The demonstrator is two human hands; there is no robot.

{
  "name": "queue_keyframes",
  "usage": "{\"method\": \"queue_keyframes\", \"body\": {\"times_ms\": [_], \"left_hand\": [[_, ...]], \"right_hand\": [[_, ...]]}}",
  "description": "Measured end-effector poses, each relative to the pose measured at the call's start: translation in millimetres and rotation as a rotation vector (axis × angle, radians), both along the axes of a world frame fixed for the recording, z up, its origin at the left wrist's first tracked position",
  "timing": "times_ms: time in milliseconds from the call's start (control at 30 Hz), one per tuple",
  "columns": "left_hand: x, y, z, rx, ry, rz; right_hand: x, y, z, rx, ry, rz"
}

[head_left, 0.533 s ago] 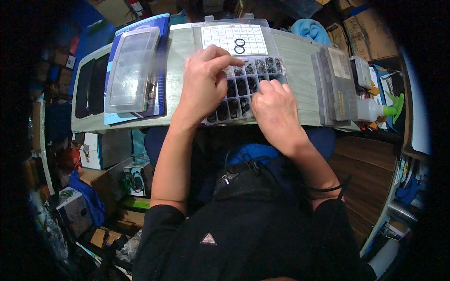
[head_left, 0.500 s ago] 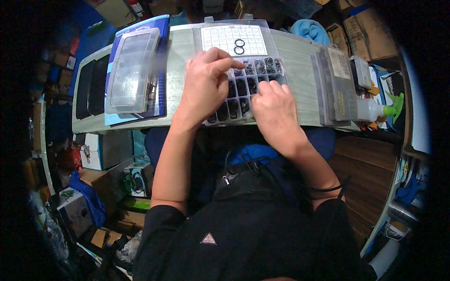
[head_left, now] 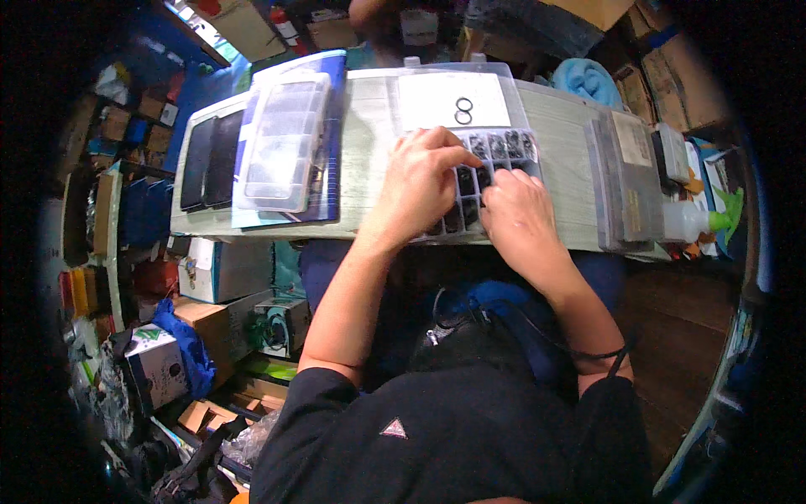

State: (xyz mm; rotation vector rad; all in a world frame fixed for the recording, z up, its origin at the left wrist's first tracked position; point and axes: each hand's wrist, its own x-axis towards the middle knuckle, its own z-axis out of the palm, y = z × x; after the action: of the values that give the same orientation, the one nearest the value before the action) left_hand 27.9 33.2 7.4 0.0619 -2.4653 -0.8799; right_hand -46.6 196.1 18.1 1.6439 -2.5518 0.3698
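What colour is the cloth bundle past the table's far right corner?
Light blue. The cloth bundle shows in the head view, behind the table.

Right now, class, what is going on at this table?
A person sits at a narrow pale table with both hands in a clear compartment box of small dark parts. The left hand lies over its left side; the right hand rests on its near compartments, fingers curled. Whether either holds a part cannot be seen. The box's lid, bearing a white sheet, lies open behind. Another closed clear box sits to the left.
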Motion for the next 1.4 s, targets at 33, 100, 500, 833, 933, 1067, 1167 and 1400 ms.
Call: {"method": "queue_keyframes", "body": {"times_ms": [33, 100, 500, 833, 933, 1067, 1167, 1400], "left_hand": [[0.0, 2.0, -0.4, -0.009, -0.005, 0.006], [-0.8, 3.2, -1.0, -0.014, 0.003, -0.003], [2.5, 2.7, -2.6, -0.023, 0.002, -0.007], [0.9, 1.0, -2.6, -0.003, -0.043, -0.030], [3.9, -0.2, -1.8, -0.029, -0.079, -0.071], [9.8, 0.2, 0.8, -0.055, -0.170, -0.111], [9.7, -0.9, 2.1, -0.049, -0.170, -0.123], [8.3, -3.0, 2.5, 0.008, -0.204, -0.176]], "right_hand": [[-0.5, 1.3, -1.2, 0.014, -0.013, -0.011], [-1.6, 3.1, -3.8, -0.020, -0.027, -0.006], [7.0, 5.2, -2.9, -0.036, -0.124, -0.105], [16.6, 2.6, 6.4, -0.067, -0.183, -0.191], [14.3, 6.5, 4.1, -0.096, -0.260, -0.173], [11.3, 7.5, 2.9, -0.181, -0.324, -0.137], [10.0, 7.2, 1.0, -0.176, -0.333, -0.125], [9.9, 7.2, -6.9, -0.216, -0.322, -0.088]]}}
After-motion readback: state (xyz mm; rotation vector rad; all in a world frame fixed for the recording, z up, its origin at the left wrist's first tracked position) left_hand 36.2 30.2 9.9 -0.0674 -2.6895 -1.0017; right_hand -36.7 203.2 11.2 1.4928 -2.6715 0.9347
